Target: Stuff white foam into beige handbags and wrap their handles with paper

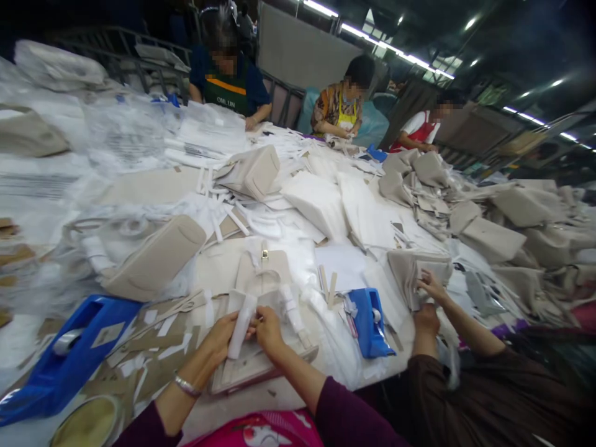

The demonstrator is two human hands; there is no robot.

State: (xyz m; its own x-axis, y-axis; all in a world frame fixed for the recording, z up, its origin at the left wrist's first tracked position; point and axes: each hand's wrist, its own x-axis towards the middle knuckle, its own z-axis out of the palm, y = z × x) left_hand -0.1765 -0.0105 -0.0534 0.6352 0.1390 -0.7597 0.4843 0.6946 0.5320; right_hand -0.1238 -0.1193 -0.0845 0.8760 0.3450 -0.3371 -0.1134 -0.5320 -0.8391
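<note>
A beige handbag (239, 372) lies in front of me, its flap with a small metal clasp (265, 254) spread away from me. Over it, my left hand (222, 335) is closed on a white foam strip (243, 326) that seems folded round something, perhaps a strap. My right hand (269, 334) pinches at the right edge of the same strip; its fingertips are partly hidden. Just right of my hands, a second white wrapping (289, 302) surrounds part of the bag's strap.
A blue tape dispenser (371, 323) stands to the right, a larger blue dispenser (69, 354) at left. Beige bags (156, 257) and white foam sheets (316, 202) cover the table. A co-worker's hands (431, 298) handle a bag at right; several people work opposite.
</note>
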